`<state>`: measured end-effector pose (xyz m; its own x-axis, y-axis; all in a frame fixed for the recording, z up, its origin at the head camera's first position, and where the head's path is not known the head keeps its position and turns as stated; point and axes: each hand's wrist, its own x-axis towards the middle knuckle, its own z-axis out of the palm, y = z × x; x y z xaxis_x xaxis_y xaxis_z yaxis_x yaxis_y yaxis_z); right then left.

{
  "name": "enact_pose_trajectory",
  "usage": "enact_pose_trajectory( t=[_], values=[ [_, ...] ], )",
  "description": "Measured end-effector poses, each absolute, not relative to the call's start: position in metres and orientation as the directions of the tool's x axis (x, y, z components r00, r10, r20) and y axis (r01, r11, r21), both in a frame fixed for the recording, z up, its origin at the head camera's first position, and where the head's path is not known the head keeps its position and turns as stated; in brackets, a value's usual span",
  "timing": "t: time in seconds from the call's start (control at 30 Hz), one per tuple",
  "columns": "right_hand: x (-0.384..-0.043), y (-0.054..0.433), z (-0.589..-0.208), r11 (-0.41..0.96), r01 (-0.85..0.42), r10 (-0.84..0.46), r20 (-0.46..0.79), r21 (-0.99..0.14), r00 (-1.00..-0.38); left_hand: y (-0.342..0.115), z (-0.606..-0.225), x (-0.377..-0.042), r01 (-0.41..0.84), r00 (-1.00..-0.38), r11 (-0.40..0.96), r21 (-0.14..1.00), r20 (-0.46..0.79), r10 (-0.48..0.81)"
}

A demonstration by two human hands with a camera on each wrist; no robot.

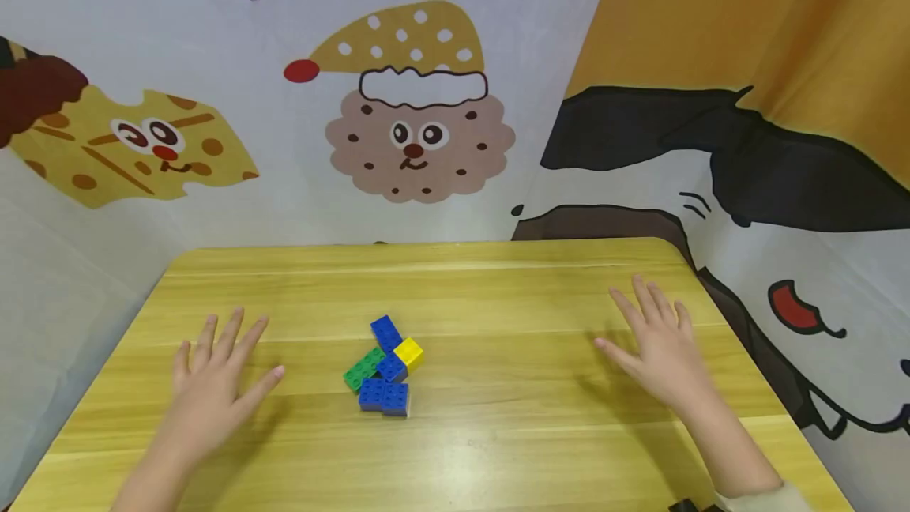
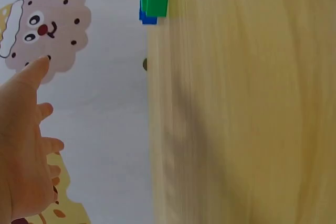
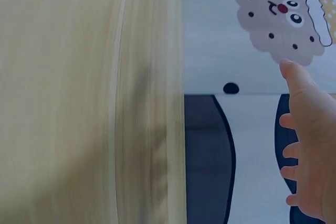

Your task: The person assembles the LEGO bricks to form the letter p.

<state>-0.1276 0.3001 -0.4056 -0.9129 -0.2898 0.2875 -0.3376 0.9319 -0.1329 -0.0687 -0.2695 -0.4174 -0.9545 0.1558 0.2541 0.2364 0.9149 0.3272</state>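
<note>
A small cluster of toy building bricks lies left of the table's middle. In it are a green brick (image 1: 364, 370), a yellow brick (image 1: 408, 353) and several blue bricks (image 1: 386, 333), two of them side by side at the near end. To the left of the cluster, my left hand (image 1: 213, 385) hovers over the table with fingers spread, holding nothing. My right hand (image 1: 661, 350) is raised well to the right, its fingers also spread and free of any object. In the left wrist view, the green brick (image 2: 157, 0) shows at the top, beyond the thumb.
The wooden table (image 1: 526, 299) has rounded far corners. Behind it hangs a cloth backdrop (image 1: 235, 180) printed with cartoon figures. A small black object (image 1: 684, 506) pokes in at the bottom edge, near the right sleeve (image 1: 764, 500).
</note>
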Motion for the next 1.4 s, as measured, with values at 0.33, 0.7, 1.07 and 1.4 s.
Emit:
enact_pose_trajectory(
  t=[0.33, 0.7, 1.07, 1.4],
  values=[
    [-0.122, 0.274, -0.411, 0.889, -0.409, -0.311, 0.386, -0.204, -0.869, -0.242, -0.423, -0.063, 0.312, -0.926, 0.856, 0.412, 0.333, 0.177],
    [-0.125, 0.233, -0.417, 0.775, -0.511, -0.333, 0.447, -0.372, -0.830, -0.224, -0.439, -0.062, 0.394, -0.877, 0.743, 0.541, 0.463, 0.128],
    [-0.132, 0.191, -0.428, 0.620, -0.528, -0.355, 0.392, -0.580, -0.849, -0.204, -0.452, -0.060, 0.423, -0.875, 0.600, 0.679, 0.478, 0.076],
    [-0.138, 0.161, -0.434, 0.477, -0.493, -0.378, 0.337, -0.728, -0.862, -0.189, -0.473, -0.055, 0.343, -0.925, 0.544, 0.766, 0.378, 0.052]
  ],
)
